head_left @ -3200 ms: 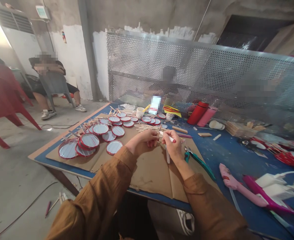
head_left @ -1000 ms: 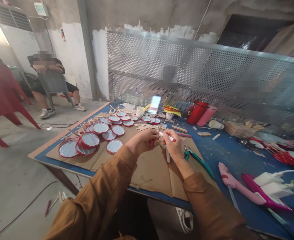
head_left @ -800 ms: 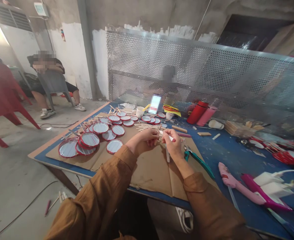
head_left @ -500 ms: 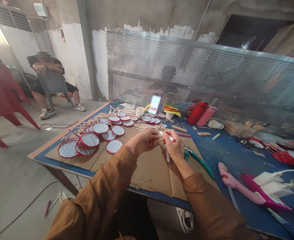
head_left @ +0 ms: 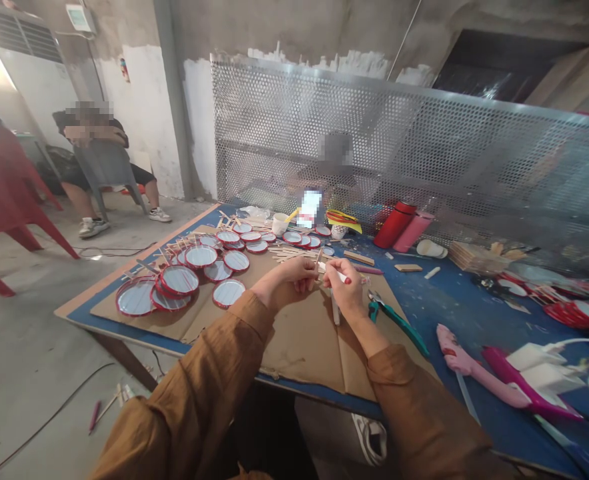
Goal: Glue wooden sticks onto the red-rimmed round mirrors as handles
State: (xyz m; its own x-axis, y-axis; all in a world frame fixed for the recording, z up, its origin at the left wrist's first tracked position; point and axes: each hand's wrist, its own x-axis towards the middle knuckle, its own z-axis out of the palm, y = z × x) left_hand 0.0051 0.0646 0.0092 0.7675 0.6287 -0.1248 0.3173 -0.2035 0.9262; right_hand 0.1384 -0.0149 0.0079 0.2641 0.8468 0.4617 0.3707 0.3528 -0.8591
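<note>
My left hand (head_left: 297, 273) is closed in a pinch on a thin wooden stick (head_left: 319, 256), which points upward from the fingertips. Close beside it, my right hand (head_left: 348, 288) grips a white marker (head_left: 339, 275) with a red end, its other end near the stick. Both hands are above a brown cardboard sheet (head_left: 299, 353). Below the right hand lies a pale, narrow rod (head_left: 335, 311). Cutting pliers with teal handles (head_left: 404, 325) rest just right of that hand. Several round discs with red rims (head_left: 201, 256) are heaped to the left.
A pink glue gun (head_left: 484, 377) and white plugs (head_left: 544, 367) are on the blue table (head_left: 454, 300) at right. Red (head_left: 395, 225) and pink bottles stand by the perforated metal screen (head_left: 284, 127). A lit phone (head_left: 309, 208) stands behind loose wooden sticks (head_left: 289, 255). A person (head_left: 97, 143) sits far left.
</note>
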